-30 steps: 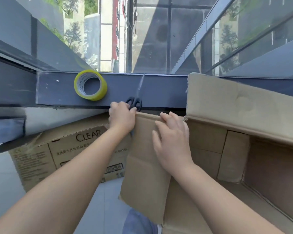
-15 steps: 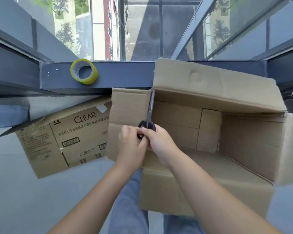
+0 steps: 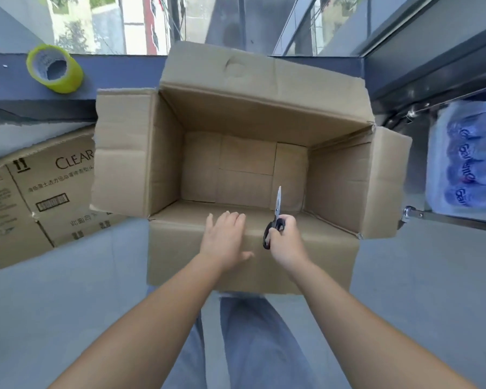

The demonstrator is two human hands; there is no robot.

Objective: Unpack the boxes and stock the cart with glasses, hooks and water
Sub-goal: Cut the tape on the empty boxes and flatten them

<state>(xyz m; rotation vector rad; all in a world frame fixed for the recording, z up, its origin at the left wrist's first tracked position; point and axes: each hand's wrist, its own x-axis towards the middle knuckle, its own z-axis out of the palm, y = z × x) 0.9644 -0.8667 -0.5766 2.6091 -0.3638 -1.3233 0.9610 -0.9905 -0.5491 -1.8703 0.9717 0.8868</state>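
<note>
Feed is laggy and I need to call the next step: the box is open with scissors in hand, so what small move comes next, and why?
Probably set the scissors down, perhaps on the ledge by the tape roll. The open box shows only bare cardboard inside, so nothing there needs cutting. The right hand grips the scissors while the left hand rests flat on the near flap. Wrapped water bottles wait at right.
</note>
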